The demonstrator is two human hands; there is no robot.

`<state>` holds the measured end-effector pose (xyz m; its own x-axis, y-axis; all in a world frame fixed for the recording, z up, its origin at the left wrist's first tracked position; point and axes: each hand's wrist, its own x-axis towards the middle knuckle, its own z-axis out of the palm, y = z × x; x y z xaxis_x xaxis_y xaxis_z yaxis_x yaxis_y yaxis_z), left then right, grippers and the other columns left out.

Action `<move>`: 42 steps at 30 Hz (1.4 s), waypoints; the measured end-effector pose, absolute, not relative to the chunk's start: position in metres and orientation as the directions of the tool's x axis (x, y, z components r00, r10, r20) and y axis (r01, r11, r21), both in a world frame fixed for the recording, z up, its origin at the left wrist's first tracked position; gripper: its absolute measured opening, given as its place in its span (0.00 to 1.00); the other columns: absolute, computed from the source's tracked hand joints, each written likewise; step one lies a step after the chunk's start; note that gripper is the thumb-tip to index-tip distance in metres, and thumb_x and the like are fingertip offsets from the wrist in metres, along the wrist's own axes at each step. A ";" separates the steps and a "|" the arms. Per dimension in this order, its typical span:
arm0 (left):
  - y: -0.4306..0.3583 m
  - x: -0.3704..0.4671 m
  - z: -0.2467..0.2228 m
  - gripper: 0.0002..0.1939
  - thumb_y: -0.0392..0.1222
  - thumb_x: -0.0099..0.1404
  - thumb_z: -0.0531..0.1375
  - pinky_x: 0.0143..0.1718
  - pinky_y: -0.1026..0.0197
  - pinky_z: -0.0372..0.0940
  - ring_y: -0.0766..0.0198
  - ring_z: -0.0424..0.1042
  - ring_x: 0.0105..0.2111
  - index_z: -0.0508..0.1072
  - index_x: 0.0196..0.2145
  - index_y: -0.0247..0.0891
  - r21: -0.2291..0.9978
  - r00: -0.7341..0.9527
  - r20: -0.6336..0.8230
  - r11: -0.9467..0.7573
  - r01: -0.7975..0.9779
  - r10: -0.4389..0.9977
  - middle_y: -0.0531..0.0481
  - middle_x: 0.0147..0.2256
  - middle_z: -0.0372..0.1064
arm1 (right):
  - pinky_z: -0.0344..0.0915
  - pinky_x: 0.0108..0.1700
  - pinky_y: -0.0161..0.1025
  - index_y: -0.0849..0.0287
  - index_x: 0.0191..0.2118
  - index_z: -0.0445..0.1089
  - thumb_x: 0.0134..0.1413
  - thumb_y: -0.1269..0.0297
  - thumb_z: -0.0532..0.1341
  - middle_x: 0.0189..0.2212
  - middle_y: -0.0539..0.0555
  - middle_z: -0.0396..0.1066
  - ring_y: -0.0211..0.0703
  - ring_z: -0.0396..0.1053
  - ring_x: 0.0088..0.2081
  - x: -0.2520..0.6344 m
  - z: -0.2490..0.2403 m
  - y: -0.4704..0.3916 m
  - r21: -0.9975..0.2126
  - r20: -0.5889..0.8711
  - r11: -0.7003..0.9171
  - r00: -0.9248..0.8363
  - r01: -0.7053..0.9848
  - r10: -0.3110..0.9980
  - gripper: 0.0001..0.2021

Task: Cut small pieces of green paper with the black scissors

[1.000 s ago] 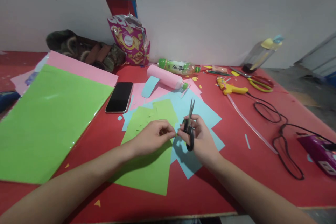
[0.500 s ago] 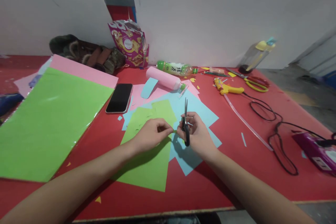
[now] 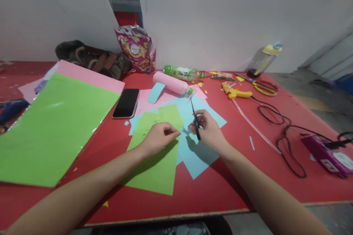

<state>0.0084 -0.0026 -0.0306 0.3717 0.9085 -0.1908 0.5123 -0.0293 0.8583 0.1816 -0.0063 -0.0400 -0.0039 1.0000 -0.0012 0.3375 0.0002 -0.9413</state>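
My right hand (image 3: 208, 126) is closed round a pair of black-handled scissors (image 3: 196, 123), blades pointing up and away over the light blue paper (image 3: 197, 165). To its left, my left hand (image 3: 159, 137) pinches thumb and forefinger together above the green paper sheet (image 3: 154, 178). Whatever lies between those fingertips is too small to make out. A short gap separates the two hands. Beyond them lies a bottle wrapped in pink paper (image 3: 171, 83), with a light blue strip (image 3: 156, 93) leaning against it.
A phone (image 3: 126, 103) lies beside a large sleeve of green paper (image 3: 60, 128) on the left. At the back are a snack bag (image 3: 135, 49) and a green-capped drink bottle (image 3: 183, 73). A yellow glue gun (image 3: 236, 91), red-and-yellow scissors (image 3: 264, 89) and a purple power strip (image 3: 328, 156) occupy the right.
My right hand has drawn slightly away from the left, and the scissors have tilted leftward. The fingertips were nearly touching with a small green bit between them; now they are apart.
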 end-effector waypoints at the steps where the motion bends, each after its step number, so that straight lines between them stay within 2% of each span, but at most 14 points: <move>1: -0.004 0.009 -0.031 0.11 0.44 0.54 0.54 0.21 0.66 0.58 0.67 0.62 0.23 0.69 0.23 0.32 0.860 0.371 -0.188 -0.030 0.509 0.909 0.49 0.24 0.66 | 0.59 0.28 0.36 0.55 0.37 0.57 0.38 0.70 0.59 0.23 0.45 0.60 0.38 0.63 0.26 0.181 -0.041 -0.006 -0.951 0.004 0.014 -0.033 0.309 0.999 0.16; 7: -0.011 0.015 -0.030 0.12 0.44 0.54 0.54 0.27 0.64 0.59 0.66 0.64 0.26 0.70 0.24 0.31 0.882 0.365 -0.183 -0.012 0.470 0.913 0.48 0.25 0.67 | 0.63 0.31 0.37 0.56 0.37 0.55 0.37 0.69 0.61 0.25 0.46 0.62 0.38 0.67 0.29 0.173 -0.043 -0.013 -0.976 0.074 0.109 -0.185 0.187 0.980 0.18; 10: -0.013 0.017 -0.032 0.12 0.42 0.55 0.53 0.27 0.64 0.58 0.66 0.64 0.26 0.71 0.26 0.30 0.898 0.365 -0.188 0.010 0.439 0.912 0.47 0.26 0.68 | 0.63 0.34 0.38 0.56 0.37 0.55 0.38 0.72 0.60 0.25 0.47 0.63 0.39 0.67 0.31 0.169 -0.042 -0.019 -0.960 0.134 0.175 -0.193 0.217 0.972 0.17; 14: -0.015 0.017 -0.035 0.14 0.45 0.56 0.53 0.21 0.66 0.54 0.69 0.61 0.21 0.72 0.27 0.30 0.915 0.375 -0.209 0.045 0.400 0.903 0.48 0.22 0.68 | 0.62 0.35 0.38 0.56 0.36 0.57 0.40 0.75 0.58 0.26 0.48 0.65 0.39 0.66 0.30 0.166 -0.041 -0.023 -0.937 0.155 0.206 -0.191 0.283 0.969 0.14; 17: -0.016 0.018 -0.035 0.16 0.46 0.57 0.52 0.17 0.68 0.50 0.72 0.56 0.16 0.72 0.28 0.30 0.916 0.378 -0.224 0.061 0.398 0.898 0.52 0.18 0.63 | 0.61 0.34 0.38 0.57 0.36 0.58 0.39 0.75 0.57 0.26 0.49 0.65 0.39 0.65 0.29 0.167 -0.041 -0.024 -0.918 0.166 0.220 -0.186 0.329 0.968 0.14; 22: -0.017 0.019 -0.035 0.17 0.44 0.60 0.48 0.13 0.68 0.47 0.73 0.50 0.12 0.72 0.30 0.30 0.889 0.377 -0.236 0.043 0.456 0.896 0.57 0.12 0.50 | 0.60 0.35 0.38 0.56 0.36 0.61 0.38 0.76 0.56 0.25 0.48 0.65 0.39 0.64 0.30 0.167 -0.041 -0.025 -0.888 0.200 0.247 -0.158 0.389 0.967 0.15; 25: -0.013 0.014 -0.033 0.17 0.44 0.61 0.47 0.15 0.67 0.52 0.71 0.54 0.14 0.72 0.31 0.30 0.856 0.381 -0.185 -0.042 0.515 0.906 0.55 0.13 0.54 | 0.60 0.36 0.38 0.56 0.36 0.61 0.37 0.77 0.56 0.25 0.48 0.65 0.39 0.63 0.30 0.167 -0.041 -0.025 -0.878 0.219 0.253 -0.128 0.406 0.967 0.16; 28: -0.001 0.007 -0.033 0.13 0.40 0.59 0.50 0.28 0.63 0.61 0.66 0.64 0.26 0.71 0.33 0.31 0.787 0.379 -0.060 -0.189 0.587 0.924 0.47 0.27 0.64 | 0.60 0.36 0.38 0.56 0.37 0.59 0.38 0.77 0.55 0.25 0.48 0.64 0.38 0.63 0.29 0.167 -0.041 -0.023 -0.883 0.227 0.242 -0.085 0.403 0.970 0.16; 30: 0.008 0.002 -0.036 0.11 0.38 0.58 0.51 0.37 0.58 0.60 0.62 0.64 0.32 0.70 0.35 0.31 0.713 0.399 0.013 -0.289 0.639 0.917 0.44 0.32 0.64 | 0.60 0.35 0.37 0.56 0.38 0.58 0.39 0.77 0.55 0.25 0.48 0.64 0.37 0.64 0.28 0.168 -0.041 -0.021 -0.889 0.220 0.227 -0.064 0.397 0.973 0.16; 33: 0.023 -0.002 -0.043 0.12 0.36 0.57 0.53 0.44 0.55 0.56 0.58 0.61 0.41 0.69 0.39 0.33 0.604 0.480 0.063 -0.416 0.679 0.875 0.43 0.38 0.62 | 0.61 0.34 0.37 0.57 0.38 0.58 0.39 0.76 0.55 0.24 0.48 0.64 0.38 0.64 0.27 0.169 -0.041 -0.020 -0.895 0.206 0.210 -0.053 0.393 0.977 0.15; 37: 0.037 -0.003 -0.045 0.09 0.35 0.57 0.55 0.43 0.53 0.54 0.55 0.61 0.41 0.70 0.37 0.37 0.493 0.582 0.033 -0.520 0.698 0.813 0.44 0.38 0.64 | 0.61 0.33 0.38 0.57 0.37 0.59 0.39 0.75 0.56 0.23 0.48 0.65 0.38 0.64 0.27 0.169 -0.039 -0.020 -0.898 0.194 0.195 -0.041 0.394 0.980 0.14; 42: 0.052 0.001 -0.039 0.06 0.31 0.53 0.57 0.39 0.58 0.54 0.57 0.62 0.40 0.70 0.31 0.37 0.442 0.664 -0.036 -0.584 0.681 0.747 0.47 0.35 0.66 | 0.61 0.32 0.37 0.57 0.36 0.59 0.39 0.75 0.56 0.23 0.48 0.64 0.38 0.64 0.26 0.169 -0.037 -0.019 -0.904 0.185 0.179 -0.023 0.387 0.983 0.14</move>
